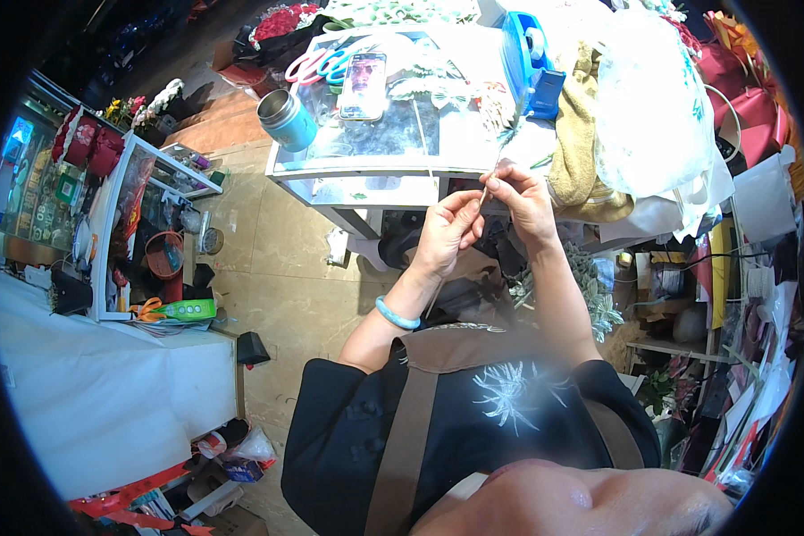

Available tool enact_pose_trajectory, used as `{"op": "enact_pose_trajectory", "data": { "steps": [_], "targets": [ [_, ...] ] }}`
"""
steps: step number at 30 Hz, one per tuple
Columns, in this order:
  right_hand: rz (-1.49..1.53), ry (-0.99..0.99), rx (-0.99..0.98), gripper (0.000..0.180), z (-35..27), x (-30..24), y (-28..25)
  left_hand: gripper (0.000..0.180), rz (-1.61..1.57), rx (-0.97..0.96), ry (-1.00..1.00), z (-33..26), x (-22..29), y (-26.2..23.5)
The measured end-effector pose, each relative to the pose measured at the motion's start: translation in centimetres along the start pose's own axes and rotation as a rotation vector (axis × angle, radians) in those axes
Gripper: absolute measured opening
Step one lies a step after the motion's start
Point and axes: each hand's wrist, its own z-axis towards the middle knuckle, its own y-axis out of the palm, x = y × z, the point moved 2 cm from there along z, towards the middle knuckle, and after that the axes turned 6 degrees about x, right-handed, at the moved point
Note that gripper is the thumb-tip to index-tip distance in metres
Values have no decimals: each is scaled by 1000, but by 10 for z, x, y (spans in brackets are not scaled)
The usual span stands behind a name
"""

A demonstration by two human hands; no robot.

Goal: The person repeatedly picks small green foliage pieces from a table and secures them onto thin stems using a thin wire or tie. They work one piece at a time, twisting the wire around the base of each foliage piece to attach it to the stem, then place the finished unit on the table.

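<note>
In front of my chest, at the near edge of the white table (402, 172), both hands pinch a thin stem (497, 163). My left hand (451, 232) is closed at its lower part, fingers curled. Just above and to the right, my right hand (525, 204) grips it between thumb and fingertips. The stem's upper end points away from me, over the table; its small tip is too washed out by light to make out. Pale green leaf sprigs (433, 89) lie on the tabletop beyond my hands.
On the table are a blue tape dispenser (529, 67), a phone (364, 87), a teal metal cup (288, 121) and pink scissors (305, 67). A mustard towel (573, 152) and a clear plastic bag (652, 116) lie right. Crowded shelves (679, 344) stand lower right.
</note>
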Motion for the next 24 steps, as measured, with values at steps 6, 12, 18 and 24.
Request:
{"op": "enact_pose_trajectory", "data": {
  "steps": [6,12,18,24],
  "targets": [
    [-28,25,13,8,1,-2,1,20,92,56,24,0,3,5],
    [-65,73,-48,7,2,-6,5,19,216,63,146,8,9,5],
    [-199,-72,-44,8,7,-6,3,18,257,146,169,3,5,8],
    [-205,-103,-28,13,2,-1,5,17,174,153,164,0,6,11]
  ]
}}
